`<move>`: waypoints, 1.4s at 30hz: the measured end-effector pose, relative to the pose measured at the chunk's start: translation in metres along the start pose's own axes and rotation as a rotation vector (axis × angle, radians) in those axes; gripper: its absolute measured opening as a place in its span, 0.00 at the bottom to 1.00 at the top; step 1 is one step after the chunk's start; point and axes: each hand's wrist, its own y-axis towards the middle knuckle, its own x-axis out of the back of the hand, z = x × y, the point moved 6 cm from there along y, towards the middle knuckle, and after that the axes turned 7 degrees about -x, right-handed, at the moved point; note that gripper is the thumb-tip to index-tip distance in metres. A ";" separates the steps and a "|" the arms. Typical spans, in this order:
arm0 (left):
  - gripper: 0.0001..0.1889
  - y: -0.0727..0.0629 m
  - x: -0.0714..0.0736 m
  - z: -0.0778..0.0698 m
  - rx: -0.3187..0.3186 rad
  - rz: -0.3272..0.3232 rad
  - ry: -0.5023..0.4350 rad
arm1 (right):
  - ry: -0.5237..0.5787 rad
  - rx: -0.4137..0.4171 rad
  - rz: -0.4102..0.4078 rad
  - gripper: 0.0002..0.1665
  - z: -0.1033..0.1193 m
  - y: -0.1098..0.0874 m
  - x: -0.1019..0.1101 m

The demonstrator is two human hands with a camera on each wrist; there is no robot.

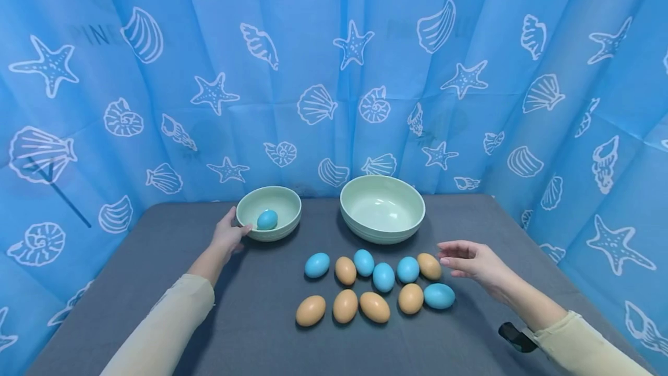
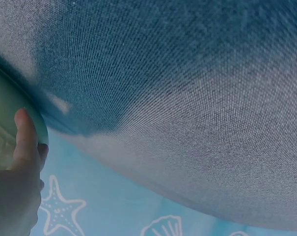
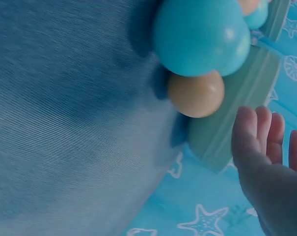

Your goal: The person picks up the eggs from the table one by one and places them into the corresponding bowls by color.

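Note:
At the left, a small pale green bowl (image 1: pixel 271 237) has one blue egg (image 1: pixel 267 220) inside. My left hand (image 1: pixel 228 237) holds this bowl by its left side, the thumb near the front rim; the left wrist view shows the thumb (image 2: pixel 26 137) against the bowl's outer wall. My right hand (image 1: pixel 477 264) hovers at the right with loosely bent fingers and nothing in it. Closest to its fingertips is a brown egg (image 1: pixel 429 266), with a blue egg (image 1: pixel 439 296) just below. More blue and brown eggs lie in two loose rows on the table.
A larger pale green bowl (image 1: pixel 382 231) stands behind the eggs, with nothing visible inside. Grey cloth covers the table (image 1: pixel 261 329). A blue curtain (image 1: pixel 323 62) with white shells and starfish hangs along the back and sides. A black device (image 1: pixel 517 337) is near the right wrist.

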 end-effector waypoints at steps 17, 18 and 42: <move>0.39 0.000 0.003 0.000 0.009 -0.012 0.006 | -0.031 -0.211 0.190 0.33 -0.049 0.011 0.008; 0.39 0.000 0.003 0.000 0.009 -0.012 0.005 | -0.027 -0.213 0.216 0.33 -0.052 0.012 0.008; 0.39 0.004 0.001 0.003 0.015 -0.001 0.000 | -0.031 -0.062 0.419 0.30 -0.061 0.014 -0.009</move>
